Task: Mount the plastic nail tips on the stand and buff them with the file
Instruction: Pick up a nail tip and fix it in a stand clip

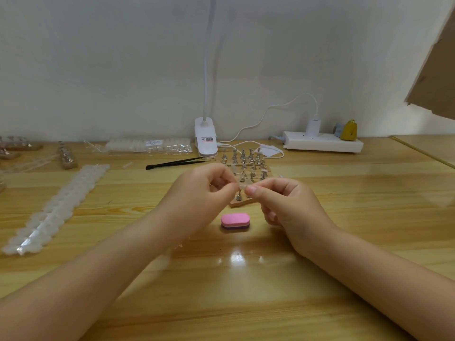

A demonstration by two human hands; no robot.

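I take the pink buffing block (235, 220) as my marker, lying flat on the wooden table (246, 303) between my wrists. Far to its left a long strip of bagged nail tips (56, 207) runs diagonally toward the table's near-left part, well clear of my forearm, so that side is crowded but out of my way. Just up and left of the block my left hand (204, 193) has its fingers curled, thumb and forefinger pinching one end of a clear nail tip (242, 185). Straight beyond the block stands the stand (246, 168), its metal pegs upright on wooden bases; the nearest peg sits directly under the tip, which I judge is why I hold it there — to seat it. Behind the stand lie black tweezers (176, 163) and the lamp clamp (205, 141). Up and right of the block my right hand (285, 205) pinches the tip's other end, steadying it — two small grips on one slippery piece. Right of that hand the table is bare wood, with room to swing out.
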